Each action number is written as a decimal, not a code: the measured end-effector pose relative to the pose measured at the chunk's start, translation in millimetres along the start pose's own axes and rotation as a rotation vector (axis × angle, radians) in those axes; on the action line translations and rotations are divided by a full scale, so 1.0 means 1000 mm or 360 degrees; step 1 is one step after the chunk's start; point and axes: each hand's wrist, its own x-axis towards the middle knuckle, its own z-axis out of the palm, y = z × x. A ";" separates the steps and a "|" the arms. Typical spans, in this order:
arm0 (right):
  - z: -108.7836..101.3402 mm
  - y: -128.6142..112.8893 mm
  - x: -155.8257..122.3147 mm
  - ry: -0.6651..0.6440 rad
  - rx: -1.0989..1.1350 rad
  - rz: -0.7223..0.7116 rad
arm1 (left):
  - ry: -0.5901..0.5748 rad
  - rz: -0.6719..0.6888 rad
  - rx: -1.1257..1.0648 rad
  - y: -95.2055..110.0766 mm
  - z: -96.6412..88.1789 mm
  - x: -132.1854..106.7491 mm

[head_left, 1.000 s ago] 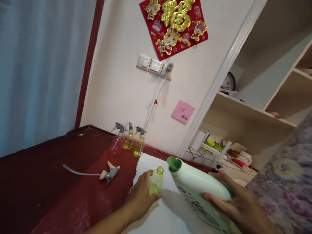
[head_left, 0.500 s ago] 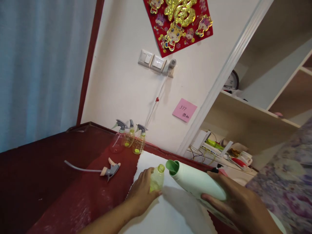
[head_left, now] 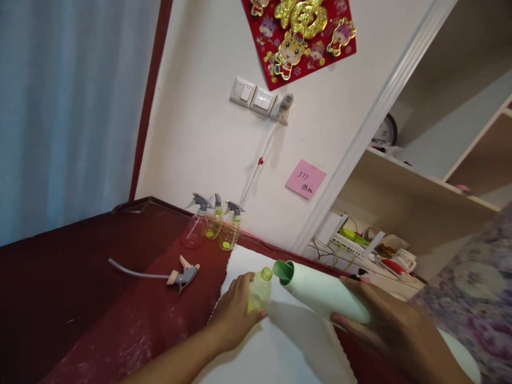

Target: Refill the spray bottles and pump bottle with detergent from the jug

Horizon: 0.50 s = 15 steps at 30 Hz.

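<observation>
My left hand [head_left: 233, 316] is wrapped round a small clear bottle [head_left: 260, 289] holding yellow-green liquid, with its neck uncapped, standing on a white sheet [head_left: 276, 346]. My right hand [head_left: 394, 333] grips a large white jug [head_left: 326, 292] tipped almost level, its green spout [head_left: 283, 271] just right of the small bottle's mouth. A loose grey spray head [head_left: 182, 276] with a long tube lies on the dark red table [head_left: 80, 298] to the left.
Three small spray bottles [head_left: 216, 226] stand against the wall at the table's back. A shelf unit [head_left: 400, 213] on the right holds cables and small items. A curtain [head_left: 68, 106] hangs at the left. Floral fabric [head_left: 476, 298] fills the lower right.
The white jug has tipped from steeply raised to nearly level, its spout dropping closer to the small bottle's mouth. My left hand has kept its hold on the small bottle.
</observation>
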 end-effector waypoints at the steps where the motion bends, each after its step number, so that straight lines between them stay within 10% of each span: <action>1: 0.000 0.000 0.001 0.0013 -0.0037 -0.0025 | -0.0006 0.0002 0.0005 0.000 0.000 0.000; 15: -0.013 -0.006 0.019 -0.0023 -0.0237 -0.0263 | -0.0066 -0.0028 0.0093 0.005 -0.003 -0.001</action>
